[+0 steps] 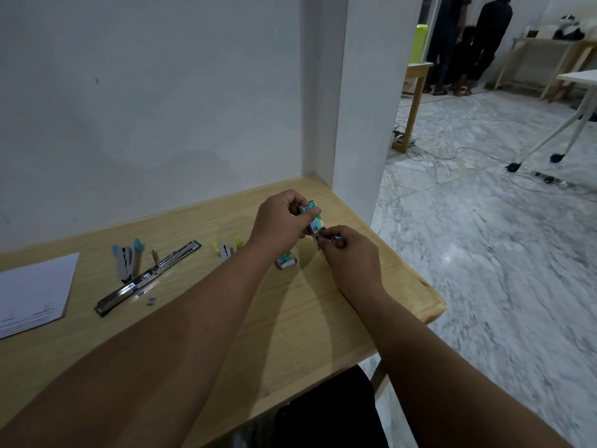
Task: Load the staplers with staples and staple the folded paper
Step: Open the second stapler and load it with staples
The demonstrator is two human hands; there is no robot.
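My left hand [281, 221] holds a small green and blue staple box [315, 218] above the wooden table [290, 318]. My right hand [349, 253] pinches the box's lower end, fingers closed on its flap or tray. A second staple box [287, 260] lies on the table below my hands. A long green stapler [147, 278] lies opened flat at the left. A blue stapler [127, 258] stands open beside it. A yellow stapler [226, 248] is partly hidden behind my left wrist. Folded white paper [32, 292] sits at the far left.
A white wall and pillar [355, 124] close off the back of the table. The table's right edge drops to a marble floor [484, 253]. Loose staple bits [151, 300] lie near the long stapler. People stand far back by other tables.
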